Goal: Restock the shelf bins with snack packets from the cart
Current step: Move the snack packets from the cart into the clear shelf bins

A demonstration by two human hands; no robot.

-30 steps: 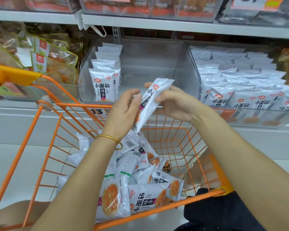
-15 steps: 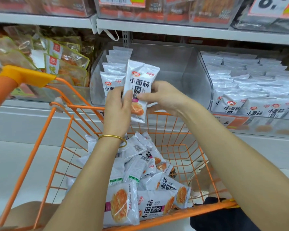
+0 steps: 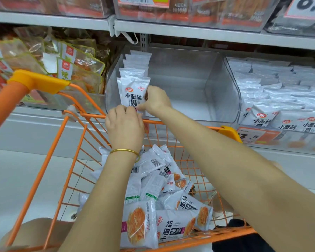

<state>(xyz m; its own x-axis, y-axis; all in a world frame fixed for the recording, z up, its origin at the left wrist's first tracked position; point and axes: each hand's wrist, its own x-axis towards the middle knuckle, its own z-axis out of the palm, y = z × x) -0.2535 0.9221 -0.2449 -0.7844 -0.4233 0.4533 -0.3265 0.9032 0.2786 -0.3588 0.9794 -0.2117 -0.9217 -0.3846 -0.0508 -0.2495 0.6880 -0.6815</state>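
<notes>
the white foil snack packet (image 3: 134, 93) stands upright at the front of the row on the left side of the clear plastic shelf bin (image 3: 222, 91). the right hand (image 3: 155, 100) grasps its right edge, and the left hand (image 3: 125, 126), fingers curled, pinches its lower edge. more packets lie heaped in the orange wire cart (image 3: 44, 160) below.

This is a shop: metal shelves (image 3: 207, 32) carry clear bins (image 3: 222, 91) of snack packets (image 3: 280, 122), orange price tags (image 3: 258, 136) hang below, and an orange wire cart (image 3: 49, 160) stands near.
</notes>
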